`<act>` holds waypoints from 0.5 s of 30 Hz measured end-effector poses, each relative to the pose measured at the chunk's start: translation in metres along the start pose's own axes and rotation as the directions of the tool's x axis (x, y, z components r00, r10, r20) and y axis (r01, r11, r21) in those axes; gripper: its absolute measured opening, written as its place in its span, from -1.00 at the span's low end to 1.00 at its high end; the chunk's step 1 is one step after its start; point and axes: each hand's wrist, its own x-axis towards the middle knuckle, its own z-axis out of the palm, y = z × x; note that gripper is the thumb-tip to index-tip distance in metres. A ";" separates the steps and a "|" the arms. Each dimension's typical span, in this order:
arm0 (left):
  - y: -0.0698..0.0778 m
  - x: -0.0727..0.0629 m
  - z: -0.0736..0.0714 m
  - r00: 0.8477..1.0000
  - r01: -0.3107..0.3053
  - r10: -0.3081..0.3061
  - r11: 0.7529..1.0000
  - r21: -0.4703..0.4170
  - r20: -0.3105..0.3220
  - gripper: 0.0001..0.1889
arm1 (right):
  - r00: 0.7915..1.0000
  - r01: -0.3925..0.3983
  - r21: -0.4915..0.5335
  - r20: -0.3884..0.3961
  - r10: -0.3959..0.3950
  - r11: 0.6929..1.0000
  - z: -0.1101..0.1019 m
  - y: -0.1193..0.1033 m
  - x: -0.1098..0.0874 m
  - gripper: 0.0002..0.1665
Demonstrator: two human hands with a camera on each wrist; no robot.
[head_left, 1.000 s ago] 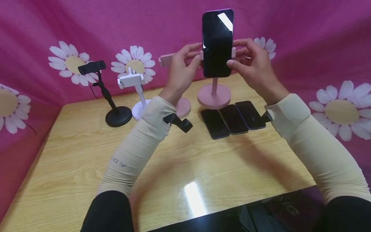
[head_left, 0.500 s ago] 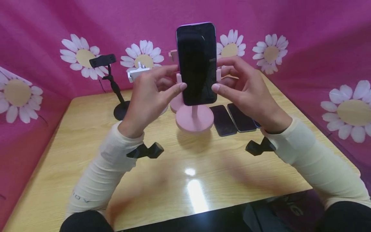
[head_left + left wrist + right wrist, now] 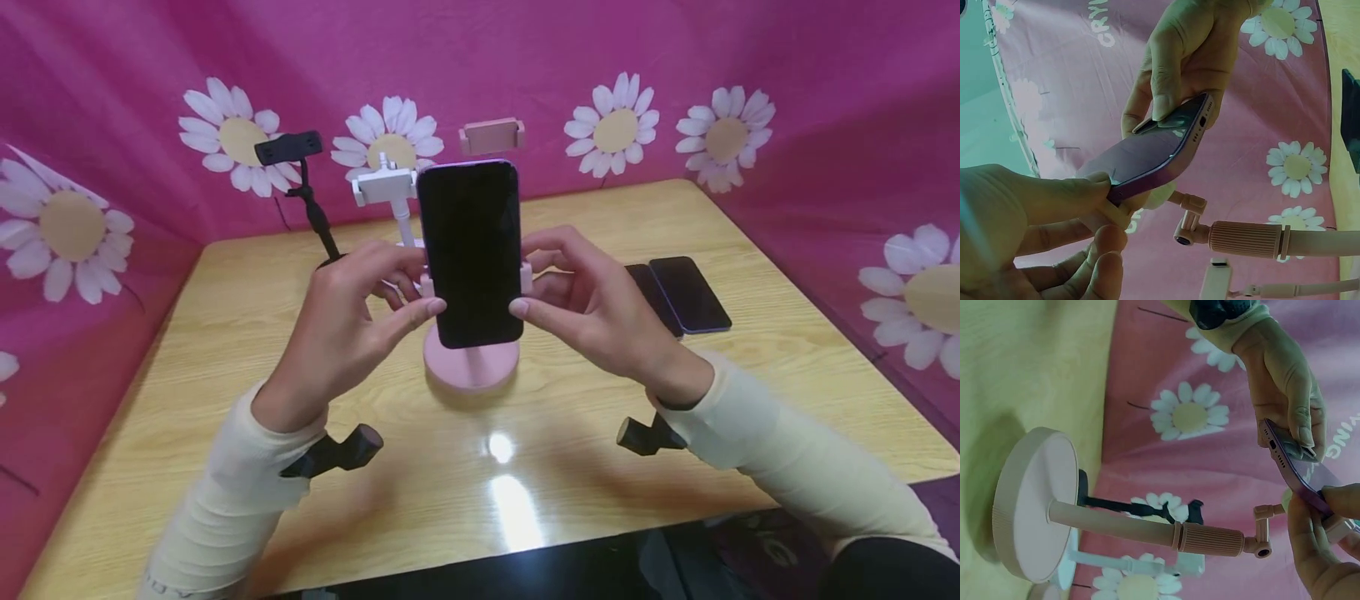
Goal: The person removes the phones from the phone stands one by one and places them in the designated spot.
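A dark-screened smartphone (image 3: 471,250) with a purple edge stands upright in the side grips (image 3: 526,277) of a pink phone stand, its round base (image 3: 471,367) below. My left hand (image 3: 345,333) pinches the phone's lower left edge, thumb on the front and fingers around the grip. On the opposite edge my right hand (image 3: 600,308) does the same. The left wrist view shows the phone's port end (image 3: 1202,119) between both thumbs. In the right wrist view the stand's ribbed collar (image 3: 1213,539) and stem show. Whether the base touches the table cannot be told.
Behind stand a black phone stand (image 3: 315,218), a white one (image 3: 401,212) and a second pink one (image 3: 492,136). Dark phones (image 3: 690,293) lie on the wooden table (image 3: 615,467) at the right. A pink flowered cloth (image 3: 525,50) hangs around the back and sides.
Both hands have brought the pink stand with the phone from the back right towards the front and left of the table. The head view has shifted too. The hold on the phone's edges continues.
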 end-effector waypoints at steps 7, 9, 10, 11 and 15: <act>-0.008 -0.012 0.002 0.998 0.044 -0.043 0.999 -0.032 0.036 -0.61 | 0.999 -0.006 -0.032 0.033 0.007 0.999 0.007 0.010 -0.007 -0.42; -0.010 -0.014 0.002 0.997 0.053 -0.052 0.998 -0.031 0.050 -0.62 | 0.999 -0.006 -0.028 0.041 0.007 1.000 0.009 0.012 -0.008 -0.43; -0.011 -0.015 0.002 0.997 0.056 -0.055 0.998 -0.030 0.055 -0.63 | 0.999 -0.006 -0.030 0.044 0.007 1.000 0.009 0.013 -0.008 -0.44; -0.012 -0.016 0.002 0.997 0.057 -0.055 0.998 -0.030 0.060 -0.63 | 0.999 -0.008 -0.035 0.046 0.010 0.999 0.010 0.014 -0.009 -0.43; -0.014 -0.018 0.000 0.995 0.066 -0.064 0.998 -0.026 0.079 -0.64 | 0.998 -0.007 -0.034 0.055 0.009 0.999 0.012 0.016 -0.009 -0.42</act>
